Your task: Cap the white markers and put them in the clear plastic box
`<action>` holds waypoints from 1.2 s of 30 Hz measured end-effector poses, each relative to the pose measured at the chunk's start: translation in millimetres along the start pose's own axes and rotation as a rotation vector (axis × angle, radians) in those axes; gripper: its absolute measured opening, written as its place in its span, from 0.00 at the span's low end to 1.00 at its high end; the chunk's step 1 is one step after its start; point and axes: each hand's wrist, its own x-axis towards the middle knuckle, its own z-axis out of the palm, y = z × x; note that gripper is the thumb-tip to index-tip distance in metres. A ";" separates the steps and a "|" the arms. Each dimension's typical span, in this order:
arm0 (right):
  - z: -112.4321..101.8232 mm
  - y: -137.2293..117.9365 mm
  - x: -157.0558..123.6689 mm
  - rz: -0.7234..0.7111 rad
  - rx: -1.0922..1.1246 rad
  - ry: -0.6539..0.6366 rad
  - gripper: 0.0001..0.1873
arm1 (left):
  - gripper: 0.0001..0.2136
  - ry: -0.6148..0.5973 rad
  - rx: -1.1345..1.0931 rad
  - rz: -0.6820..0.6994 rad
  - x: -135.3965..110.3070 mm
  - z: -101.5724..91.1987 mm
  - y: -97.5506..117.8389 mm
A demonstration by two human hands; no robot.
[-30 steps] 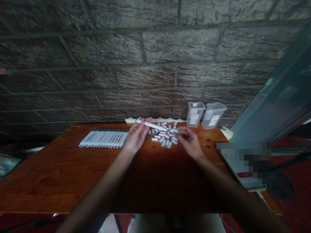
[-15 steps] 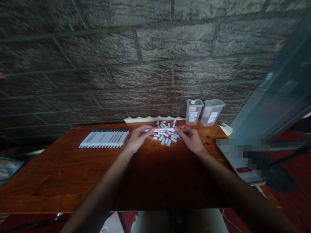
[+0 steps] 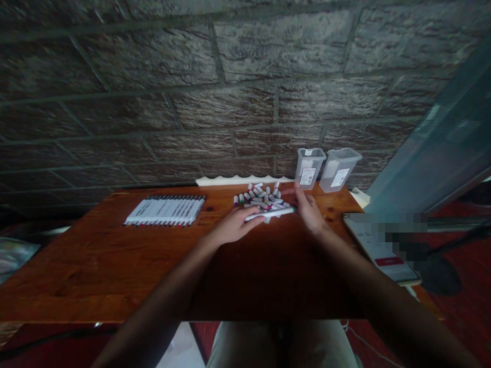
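Note:
My left hand [image 3: 237,225] is closed on one end of a white marker [image 3: 274,213], which points to the right with a green tip at its far end. Beside that tip, my right hand [image 3: 309,210] has its fingers apart and nothing in its grasp; whether it touches the tip I cannot tell. Behind and partly under the marker lies a loose pile of white marker caps [image 3: 258,192] with coloured ends. To the left, a neat row of white markers [image 3: 164,210] lies side by side on the wooden table [image 3: 126,271].
Two clear plastic containers [image 3: 310,168] with labels stand at the back right against the brick wall [image 3: 245,107]. At the right edge lies a tablet-like device [image 3: 378,250], partly blurred out. A white strip [image 3: 233,180] runs along the table's back edge.
My right hand has let go of the marker's right end and opened. My left hand has moved right with the marker, now tilted. The view has shifted slightly.

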 end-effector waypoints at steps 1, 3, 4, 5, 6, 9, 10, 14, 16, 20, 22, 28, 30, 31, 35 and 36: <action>0.6 -0.2 0.7 0.049 0.078 0.011 0.36 | 0.13 -0.017 0.032 0.014 0.0 3.4 3.7; 1.1 -1.2 1.7 0.137 0.217 -0.017 0.39 | 0.13 -0.053 0.088 0.037 0.3 10.4 10.4; 1.2 -1.9 2.0 0.166 0.265 -0.041 0.40 | 0.14 -0.067 0.110 0.046 0.4 13.6 13.3; 1.2 -2.8 2.0 0.188 0.294 -0.068 0.41 | 0.14 -0.080 0.129 0.053 0.5 16.4 15.5; 1.3 -3.8 1.6 0.200 0.306 -0.093 0.42 | 0.14 -0.087 0.147 0.057 0.5 18.8 17.0; 3.1 -5.4 -1.6 0.191 0.277 -0.133 0.43 | 0.15 -0.070 0.212 0.062 -0.2 23.2 17.5; 4.2 -5.4 -3.2 0.183 0.259 -0.145 0.43 | 0.15 -0.062 0.231 0.066 -0.7 23.9 16.5; 8.8 -2.9 -9.9 0.165 0.188 -0.194 0.40 | 0.15 -0.055 0.280 0.081 -2.7 24.0 11.6; 10.2 -1.4 -11.7 0.155 0.157 -0.229 0.38 | 0.15 -0.054 0.296 0.085 -2.7 22.9 9.5; 11.5 -0.7 -10.1 0.112 0.128 -0.242 0.36 | 0.14 -0.038 0.245 0.108 -0.3 18.6 5.0; 11.0 -0.6 -7.5 0.068 0.083 -0.152 0.34 | 0.13 -0.004 0.219 0.097 0.8 15.2 1.4; 5.6 7.3 -2.8 0.020 -0.107 -0.092 0.28 | 0.12 0.265 0.172 -0.048 -1.9 1.4 -14.6; 5.0 10.1 -3.4 0.034 -0.119 -0.133 0.28 | 0.12 0.315 0.129 -0.041 -2.5 -1.1 -17.3; 5.0 10.8 -3.9 0.030 -0.127 -0.160 0.28 | 0.12 0.322 0.116 -0.023 -2.5 -1.4 -17.5; 5.4 9.9 -6.1 0.021 -0.159 -0.230 0.31 | 0.12 0.313 0.094 0.039 -1.4 1.6 -14.4; 5.1 9.2 -6.4 0.029 -0.156 -0.215 0.31 | 0.12 0.315 0.077 0.044 -1.1 2.6 -13.5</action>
